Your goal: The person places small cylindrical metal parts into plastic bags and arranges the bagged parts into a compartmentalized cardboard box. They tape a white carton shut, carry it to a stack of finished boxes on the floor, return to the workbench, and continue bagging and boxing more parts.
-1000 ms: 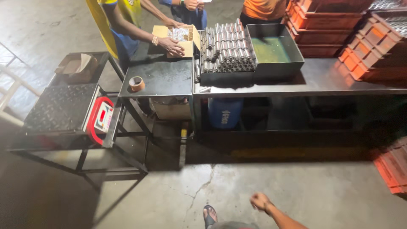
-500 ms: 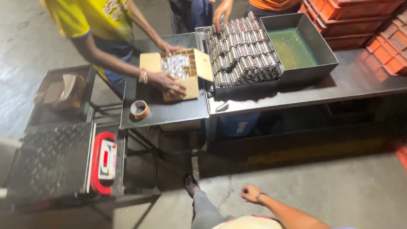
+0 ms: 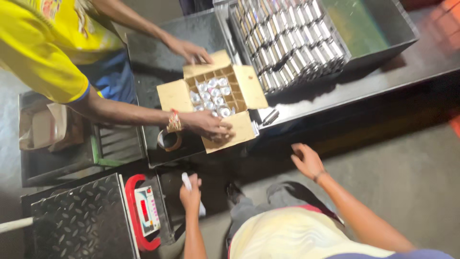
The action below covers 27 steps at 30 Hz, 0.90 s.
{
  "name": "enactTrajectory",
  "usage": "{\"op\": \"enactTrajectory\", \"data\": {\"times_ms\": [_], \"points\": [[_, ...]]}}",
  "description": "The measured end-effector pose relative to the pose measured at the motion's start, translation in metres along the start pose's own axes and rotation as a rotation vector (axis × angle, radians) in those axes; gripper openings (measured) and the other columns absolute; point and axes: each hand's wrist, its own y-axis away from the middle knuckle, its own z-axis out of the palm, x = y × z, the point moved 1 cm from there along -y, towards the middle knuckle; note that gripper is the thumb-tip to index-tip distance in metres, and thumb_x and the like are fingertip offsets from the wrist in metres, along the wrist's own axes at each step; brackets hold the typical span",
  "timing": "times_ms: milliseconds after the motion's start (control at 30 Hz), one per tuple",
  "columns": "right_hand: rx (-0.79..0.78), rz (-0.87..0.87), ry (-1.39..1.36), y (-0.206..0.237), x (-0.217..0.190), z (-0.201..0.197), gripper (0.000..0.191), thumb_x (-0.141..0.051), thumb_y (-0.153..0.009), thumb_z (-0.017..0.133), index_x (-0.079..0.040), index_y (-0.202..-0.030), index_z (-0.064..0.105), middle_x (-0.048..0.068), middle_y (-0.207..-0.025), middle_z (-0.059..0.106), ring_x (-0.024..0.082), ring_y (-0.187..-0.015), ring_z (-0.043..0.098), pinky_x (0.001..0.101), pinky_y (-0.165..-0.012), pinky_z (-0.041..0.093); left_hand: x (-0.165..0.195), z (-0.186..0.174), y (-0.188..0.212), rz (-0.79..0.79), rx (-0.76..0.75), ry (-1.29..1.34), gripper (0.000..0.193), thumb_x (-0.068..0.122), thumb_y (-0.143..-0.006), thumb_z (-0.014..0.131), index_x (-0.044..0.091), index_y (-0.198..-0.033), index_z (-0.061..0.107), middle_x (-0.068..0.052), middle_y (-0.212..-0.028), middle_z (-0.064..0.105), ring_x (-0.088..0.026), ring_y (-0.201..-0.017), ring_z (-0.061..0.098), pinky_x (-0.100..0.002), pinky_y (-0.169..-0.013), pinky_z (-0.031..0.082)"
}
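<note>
A white roll [image 3: 188, 181] is gripped in the closed fingers [image 3: 193, 184] of the left hand [image 3: 190, 194], held just below the desk's near edge and beside the scale [image 3: 146, 211]. The right hand [image 3: 306, 161] is raised near the same edge, its fingers loosely curled around nothing, well apart from the roll.

On the dark desk [image 3: 153, 57] an open cardboard box [image 3: 218, 98] is seen near the front edge, its four flaps spread outward and its inside split by a card grid holding small silver cans; their number cannot be counted. The box is steadied by a co-worker in a yellow shirt: one hand [image 3: 208, 127] is pressed on the near flap, the other hand [image 3: 188, 49] is laid on the far flap. A tape ring [image 3: 169, 140] is found at the desk's near left corner, just beside the box. A single loose cylinder [image 3: 270, 117] lies right of the box at the front edge.

Further right, a grey tray [image 3: 383, 29] is packed on its left side with rows of silver cans [image 3: 287, 41], too many and too blurred to count; its right side shows a greenish floor. The scale, red-rimmed with a pale display panel, adjoins a black checker-plate platform [image 3: 81, 220].
</note>
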Motion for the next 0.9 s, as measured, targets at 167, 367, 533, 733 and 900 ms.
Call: {"op": "enactTrajectory", "data": {"times_ms": [167, 367, 533, 733, 900], "points": [[0.044, -0.415, 0.015, -0.101, -0.084, 0.025, 0.046, -0.02, -0.082, 0.074, -0.006, -0.125, 0.062, 0.019, -0.122, 0.065, 0.038, -0.117, 0.06, 0.047, -0.098, 0.049, 0.071, 0.047, -0.031, 0.263, 0.004, -0.182, 0.024, 0.024, -0.093, 0.069, 0.008, -0.109, 0.077, -0.011, -0.091, 0.079, -0.021, -0.075, 0.072, -0.034, -0.07, 0.055], [-0.396, -0.392, 0.547, -0.215, -0.105, 0.073, 0.061, -0.044, -0.077, 0.074, -0.014, -0.128, 0.063, 0.024, -0.121, 0.066, 0.043, -0.117, 0.062, 0.0648, -0.103, 0.04, 0.126, 0.102, -0.001, 0.371, -0.023, -0.315, 0.024, 0.026, -0.092, 0.07, 0.007, -0.106, 0.076, -0.017, -0.091, 0.077, -0.031, -0.087, 0.077, -0.038, -0.079, 0.057], [-0.732, -0.313, 0.505, -0.254, -0.102, 0.085, 0.091, -0.052, -0.053, 0.091, -0.02, -0.133, 0.062, 0.032, -0.127, 0.058, 0.048, -0.113, 0.061, 0.0619, -0.097, 0.046, 0.15, 0.139, 0.012, 0.36, 0.014, -0.405, 0.024, 0.025, -0.093, 0.067, 0.007, -0.106, 0.075, -0.017, -0.091, 0.077, -0.033, -0.086, 0.076, -0.04, -0.077, 0.058], [-0.6, -0.533, 0.432, -0.261, -0.074, 0.095, 0.071, -0.063, -0.056, 0.086, -0.015, -0.107, 0.074, 0.022, -0.107, 0.076, 0.041, -0.106, 0.069, 0.049, -0.093, 0.055, 0.149, 0.154, 0.001, 0.289, 0.123, -0.642, 0.024, 0.027, -0.096, 0.069, 0.006, -0.107, 0.073, -0.022, -0.088, 0.072, -0.041, -0.086, 0.071, -0.045, -0.075, 0.056], [-0.365, -0.731, 0.182, -0.246, -0.042, 0.096, 0.071, -0.057, -0.061, 0.088, -0.014, -0.113, 0.065, 0.031, -0.098, 0.061, 0.046, -0.085, 0.067, 0.0536, -0.074, 0.055, 0.146, 0.131, -0.031, 0.587, 0.182, -0.646, 0.036, 0.025, -0.093, 0.071, 0.004, -0.122, 0.067, -0.021, -0.115, 0.07, -0.041, -0.105, 0.069, -0.046, -0.091, 0.055]]}}
